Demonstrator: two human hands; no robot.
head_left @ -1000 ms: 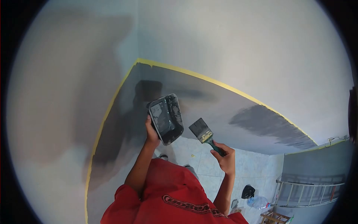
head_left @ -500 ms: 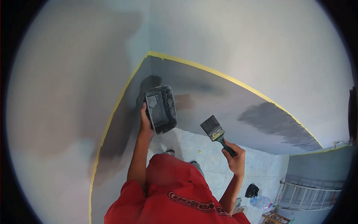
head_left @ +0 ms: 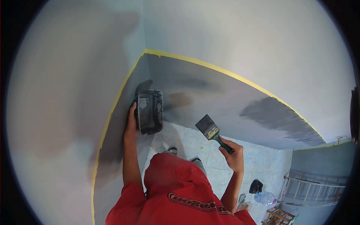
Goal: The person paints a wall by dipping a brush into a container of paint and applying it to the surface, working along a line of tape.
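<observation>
My left hand [head_left: 131, 122] grips a black plastic paint tub [head_left: 160, 112] by its left side. Grey paint coats the inside of the tub, which tilts so that its opening faces me. In my right hand [head_left: 234, 155] is a paintbrush [head_left: 213, 134], held by its dark green handle. Its broad bristles are dark with paint and point up and left, apart from both tub and wall. Behind the tub, the lower wall [head_left: 221, 101] is grey, with a darker brushed patch [head_left: 270, 114] on the right. Yellow masking tape [head_left: 210, 66] borders the grey along its top.
A wall corner rises behind the tub. On the tiled floor [head_left: 217, 165], to the right, are a black bag-like item [head_left: 256, 186], a clear water bottle [head_left: 267, 198] and a wooden stool-like frame [head_left: 278, 216]. A metal ladder [head_left: 313, 192] lies by the right wall.
My left hand and the tub have moved left and turned slightly more upright. The brush in my right hand has shifted a little left. The view has shifted slightly too.
</observation>
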